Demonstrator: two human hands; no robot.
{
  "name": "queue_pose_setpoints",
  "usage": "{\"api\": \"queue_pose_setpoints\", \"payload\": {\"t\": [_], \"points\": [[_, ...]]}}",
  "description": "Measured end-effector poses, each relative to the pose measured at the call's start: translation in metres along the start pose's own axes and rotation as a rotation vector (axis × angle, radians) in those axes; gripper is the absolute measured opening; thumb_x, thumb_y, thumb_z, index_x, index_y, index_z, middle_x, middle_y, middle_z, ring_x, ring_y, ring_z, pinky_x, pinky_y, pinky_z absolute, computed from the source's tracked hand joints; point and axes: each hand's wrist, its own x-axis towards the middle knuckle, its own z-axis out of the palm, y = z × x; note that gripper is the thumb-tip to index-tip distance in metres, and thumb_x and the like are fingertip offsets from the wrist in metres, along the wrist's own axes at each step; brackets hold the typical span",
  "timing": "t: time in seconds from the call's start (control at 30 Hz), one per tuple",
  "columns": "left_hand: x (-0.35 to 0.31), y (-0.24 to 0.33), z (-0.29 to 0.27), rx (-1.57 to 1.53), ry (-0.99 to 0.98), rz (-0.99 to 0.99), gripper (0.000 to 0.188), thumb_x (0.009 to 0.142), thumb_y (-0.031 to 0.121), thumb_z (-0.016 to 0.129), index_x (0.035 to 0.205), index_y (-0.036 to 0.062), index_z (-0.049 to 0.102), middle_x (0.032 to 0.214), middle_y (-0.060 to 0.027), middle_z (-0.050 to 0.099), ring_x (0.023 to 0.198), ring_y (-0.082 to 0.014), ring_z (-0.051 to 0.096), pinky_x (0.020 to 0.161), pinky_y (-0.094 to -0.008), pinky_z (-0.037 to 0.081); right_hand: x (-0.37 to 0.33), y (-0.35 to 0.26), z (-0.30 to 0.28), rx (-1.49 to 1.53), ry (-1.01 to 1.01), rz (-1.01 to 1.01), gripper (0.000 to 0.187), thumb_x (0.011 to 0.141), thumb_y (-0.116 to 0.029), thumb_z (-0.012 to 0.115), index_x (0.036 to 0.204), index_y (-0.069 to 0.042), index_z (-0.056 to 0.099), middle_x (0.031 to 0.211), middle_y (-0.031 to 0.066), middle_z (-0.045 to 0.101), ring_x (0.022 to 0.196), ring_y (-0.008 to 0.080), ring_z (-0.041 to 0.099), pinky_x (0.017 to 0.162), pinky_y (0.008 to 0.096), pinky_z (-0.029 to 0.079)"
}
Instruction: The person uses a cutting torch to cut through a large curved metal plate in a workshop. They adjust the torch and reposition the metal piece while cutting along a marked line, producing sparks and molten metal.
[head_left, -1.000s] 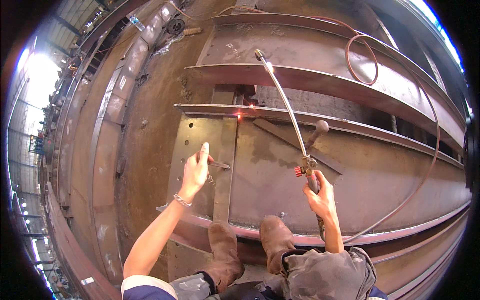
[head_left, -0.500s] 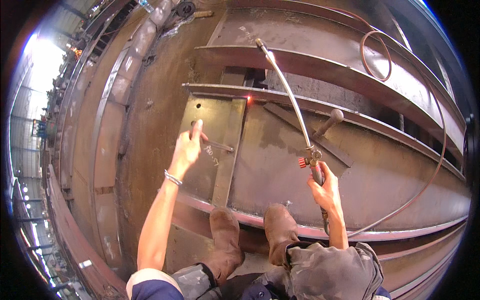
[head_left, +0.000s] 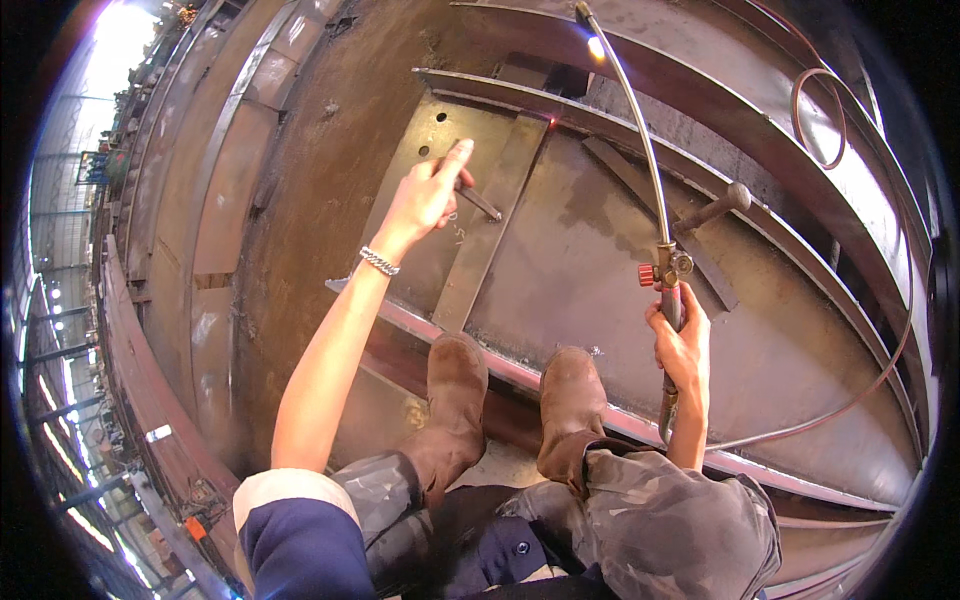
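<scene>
My right hand is wrapped round the handle of a gas torch with a long curved metal tube and a red knob. A bright glow shows beside its tip, over the upper beam. My left hand is closed on a short dark metal rod, its thumb stretched out. That hand is over a steel plate with two round holes in it. At the plate's far right corner, against an upright flange, glows a small red hot spot.
A ball-ended metal bar lies on a loose flat strip at the right. Steel beams with raised flanges run across. A hose loops at the far right. My boots stand by the near flange.
The view has shifted, so the steelwork sits higher and further right in the picture. Both hands keep their holds. Torch tip and hot spot stand about as far apart as before.
</scene>
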Motion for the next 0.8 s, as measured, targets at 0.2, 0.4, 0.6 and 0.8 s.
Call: {"api": "queue_pose_setpoints", "payload": {"t": [0.2, 0.4, 0.6, 0.8], "points": [[-0.004, 0.006, 0.007, 0.167, -0.126, 0.001, 0.085, 0.097, 0.078, 0.035, 0.106, -0.0012, 0.066, 0.063, -0.0086, 0.063, 0.054, -0.0154, 0.065, 0.054, -0.0294, 0.052, 0.0, -0.007, -0.004, 0.037, -0.033, -0.004, 0.032, 0.088, -0.01, 0.063, 0.12, -0.005, 0.065, 0.065, -0.0015, 0.054, 0.044, 0.0068, 0.046, 0.04, 0.0275, 0.034], [-0.019, 0.02, -0.054, 0.514, -0.13, 0.037, 0.076, 0.101, 0.071, 0.034, 0.121, 0.004, 0.065, 0.097, -0.0125, 0.074, 0.084, -0.0188, 0.073, 0.082, -0.0356, 0.057, 0.004, -0.005, -0.006, 0.046, -0.053, -0.041, 0.03, 0.087, -0.01, 0.065, 0.117, -0.004, 0.066, 0.069, -0.0006, 0.058, 0.044, 0.007, 0.046, 0.04, 0.0277, 0.036], [-0.071, 0.039, -0.145, 0.712, -0.11, -0.039, 0.056, 0.105, 0.053, 0.047, 0.122, 0.004, 0.065, 0.1, -0.0106, 0.075, 0.084, -0.0173, 0.073, 0.082, -0.0345, 0.057, 0.014, -0.025, -0.022, -0.088, -0.181, -0.068, 0.03, 0.088, -0.01, 0.061, 0.116, -0.002, 0.066, 0.071, 0.0025, 0.064, 0.044, 0.0084, 0.048, 0.041, 0.0283, 0.039], [-0.134, 0.019, -0.164, 0.205, -0.023, -0.039, 0.048, 0.107, 0.045, 0.047, 0.122, 0.0019, 0.064, 0.102, -0.0117, 0.074, 0.086, -0.0175, 0.071, 0.078, -0.0318, 0.057, 0.017, -0.077, -0.026, -0.196, -0.246, -0.18, 0.016, 0.088, -0.011, 0.063, 0.096, 0.0, 0.07, 0.063, 0.0032, 0.059, 0.051, 0.0097, 0.047, 0.05, 0.0307, 0.04]]}}
